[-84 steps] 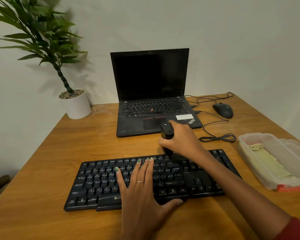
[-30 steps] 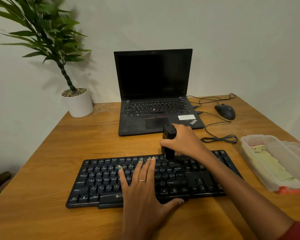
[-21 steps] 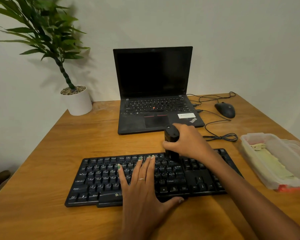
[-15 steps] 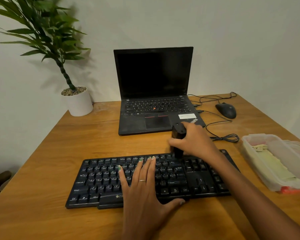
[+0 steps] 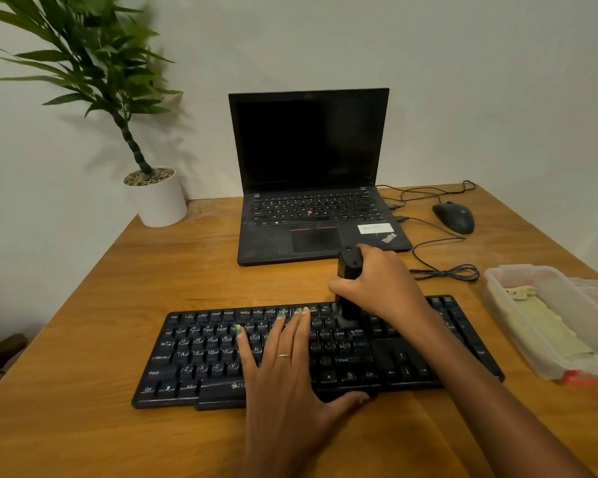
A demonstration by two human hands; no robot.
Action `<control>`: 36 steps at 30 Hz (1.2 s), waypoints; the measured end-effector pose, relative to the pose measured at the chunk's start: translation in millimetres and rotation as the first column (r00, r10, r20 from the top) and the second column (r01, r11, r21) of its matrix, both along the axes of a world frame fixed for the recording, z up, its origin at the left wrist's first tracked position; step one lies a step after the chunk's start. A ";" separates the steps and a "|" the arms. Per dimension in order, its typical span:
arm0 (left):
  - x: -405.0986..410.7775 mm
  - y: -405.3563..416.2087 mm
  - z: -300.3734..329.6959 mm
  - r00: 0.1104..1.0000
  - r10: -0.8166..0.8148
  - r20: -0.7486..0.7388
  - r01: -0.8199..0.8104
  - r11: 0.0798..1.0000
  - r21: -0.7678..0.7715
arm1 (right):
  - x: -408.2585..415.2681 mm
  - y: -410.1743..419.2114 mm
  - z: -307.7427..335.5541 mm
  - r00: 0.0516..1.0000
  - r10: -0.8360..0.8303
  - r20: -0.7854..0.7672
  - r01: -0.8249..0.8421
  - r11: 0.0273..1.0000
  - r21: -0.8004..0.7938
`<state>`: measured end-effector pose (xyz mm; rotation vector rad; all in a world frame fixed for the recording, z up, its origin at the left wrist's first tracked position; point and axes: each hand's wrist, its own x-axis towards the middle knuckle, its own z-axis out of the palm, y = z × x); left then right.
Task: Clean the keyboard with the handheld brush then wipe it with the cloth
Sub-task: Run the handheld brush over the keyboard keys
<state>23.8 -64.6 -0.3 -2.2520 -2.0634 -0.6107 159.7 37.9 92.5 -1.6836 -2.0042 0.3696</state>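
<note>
A: Starting at the left: pressing down flat with the left hand (image 5: pixel 283 384), fingers straight and spread across the middle keys of the keyboard (image 5: pixel 201 357), thumb hooked over its near edge. Nothing held in that grip, just pinning the board to the tabletop (image 5: pixel 83 339).

B: Moving right: clutching the handheld brush (image 5: pixel 348 281) upright in the right hand (image 5: pixel 380 288), grip curled fully round the black body, bristle end down and touching the keys near the upper rows, just right of the left fingertips (image 5: pixel 302 310).

A: So, brushing step very much in hand, by the look of it. Wiping not yet begun.

B: Further right: cloth (image 5: pixel 546 326) lying pale and folded inside the clear container (image 5: pixel 497 288), well apart from both hands.

A: Calling next for short strokes rightward over the arrow and number keys, probably, keeping the bristles down between the caps.

B: Then setting the brush aside and reaching across for that cloth.
</note>
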 end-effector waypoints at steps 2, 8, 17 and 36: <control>-0.2 -0.6 0.5 1.000 0.001 0.001 -0.001 1.000 -0.006 | -4.5 -0.5 -0.3 0.997 0.017 0.073 -0.019 0.999 0.029; -0.1 -0.8 3.1 1.000 -0.006 0.015 0.006 1.000 -0.021 | 6.8 0.2 -2.8 1.000 -0.026 -0.015 0.026 1.000 0.002; 0.4 -2.2 2.6 0.999 -0.009 0.036 0.011 0.999 -0.044 | 13.8 -1.9 -4.2 0.999 -0.027 -0.037 0.028 0.999 0.041; 1.5 -3.5 6.3 0.998 -0.021 0.067 0.026 0.997 -0.073 | 5.2 -4.9 -4.4 0.999 -0.009 0.045 0.006 0.998 0.069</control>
